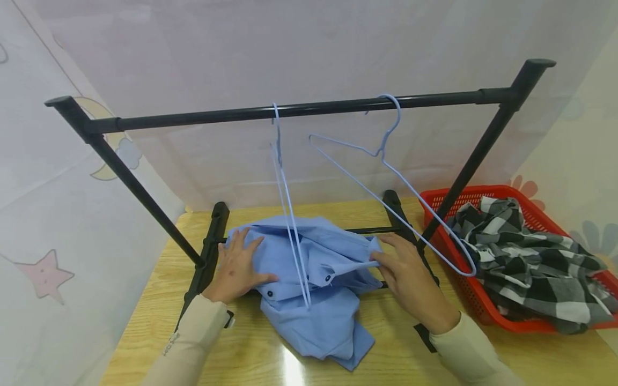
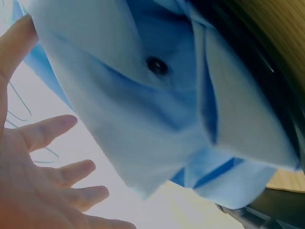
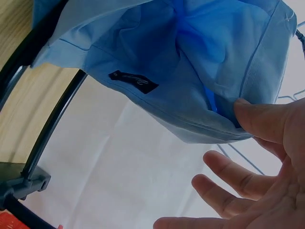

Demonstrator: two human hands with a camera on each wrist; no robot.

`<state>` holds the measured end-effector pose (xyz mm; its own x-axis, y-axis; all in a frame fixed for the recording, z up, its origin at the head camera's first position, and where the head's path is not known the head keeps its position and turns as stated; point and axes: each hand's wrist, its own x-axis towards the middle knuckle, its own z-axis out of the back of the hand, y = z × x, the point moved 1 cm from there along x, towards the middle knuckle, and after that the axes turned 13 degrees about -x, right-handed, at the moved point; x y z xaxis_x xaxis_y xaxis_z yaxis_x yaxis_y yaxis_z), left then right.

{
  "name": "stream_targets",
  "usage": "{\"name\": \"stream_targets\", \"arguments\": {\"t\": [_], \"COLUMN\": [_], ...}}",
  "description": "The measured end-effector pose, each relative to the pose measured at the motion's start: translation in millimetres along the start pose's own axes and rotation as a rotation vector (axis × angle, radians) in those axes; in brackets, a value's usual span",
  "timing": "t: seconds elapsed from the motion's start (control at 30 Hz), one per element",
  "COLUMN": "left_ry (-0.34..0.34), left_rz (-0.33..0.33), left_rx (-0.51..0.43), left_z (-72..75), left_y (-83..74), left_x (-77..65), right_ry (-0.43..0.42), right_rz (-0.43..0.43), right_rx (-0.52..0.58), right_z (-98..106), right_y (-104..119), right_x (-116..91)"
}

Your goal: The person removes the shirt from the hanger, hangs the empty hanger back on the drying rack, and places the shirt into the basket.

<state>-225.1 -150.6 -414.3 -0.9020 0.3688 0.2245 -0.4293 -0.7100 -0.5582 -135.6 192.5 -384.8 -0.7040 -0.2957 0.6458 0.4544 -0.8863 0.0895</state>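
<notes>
A light blue button-up shirt (image 1: 309, 321) lies bunched over the low bars of a black rack, dark buttons showing on its front. At its left side, my left hand (image 1: 234, 271) touches the fabric with spread, fairly straight fingers. On the right, my right hand (image 1: 410, 276) pinches the shirt's edge between thumb and forefinger, the other fingers extended. Inside the shirt, a dark label (image 3: 133, 81) shows in the right wrist view. Two blue wire hangers hang from the top bar: one hanger (image 1: 289, 214) edge-on before the shirt, the other hanger (image 1: 386, 153) angled to its right.
The black garment rack (image 1: 203, 118) stands on a wooden table (image 1: 149, 316), its sloping posts outside both hands. To the right, a red plastic basket (image 1: 465, 281) holds a black-and-white checked garment (image 1: 536, 262). The right hanger's lower corner reaches the basket's area in the head view.
</notes>
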Motion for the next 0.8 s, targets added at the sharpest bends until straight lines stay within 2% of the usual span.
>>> {"name": "stream_targets", "arguments": {"t": [0.1,0.3,0.47,0.6,0.7,0.8], "left_ry": [0.014,0.065,0.098,0.115,0.097,0.063], "left_rz": [0.078,0.276,0.366,0.387,0.339,0.265], "left_rx": [0.002,-0.009,0.013,0.025,0.027,0.027], "left_z": [2.9,5.6,5.1,3.2,-0.2,-3.9], "left_y": [4.7,9.3,11.3,12.4,13.5,12.9], "left_x": [0.1,-2.2,-5.2,-6.3,-6.1,-6.2], "right_ry": [-0.015,-0.034,-0.028,-0.023,-0.024,-0.02], "right_rz": [-0.001,-0.012,-0.019,-0.018,-0.018,-0.019], "right_rx": [-0.008,-0.045,-0.066,-0.073,-0.083,-0.092], "right_z": [3.2,7.6,11.3,13.3,14.9,16.2], "right_y": [-0.5,-1.7,-3.5,-5.5,-7.2,-9.3], "right_x": [-3.6,-9.4,-13.9,-16.4,-18.2,-19.5]}}
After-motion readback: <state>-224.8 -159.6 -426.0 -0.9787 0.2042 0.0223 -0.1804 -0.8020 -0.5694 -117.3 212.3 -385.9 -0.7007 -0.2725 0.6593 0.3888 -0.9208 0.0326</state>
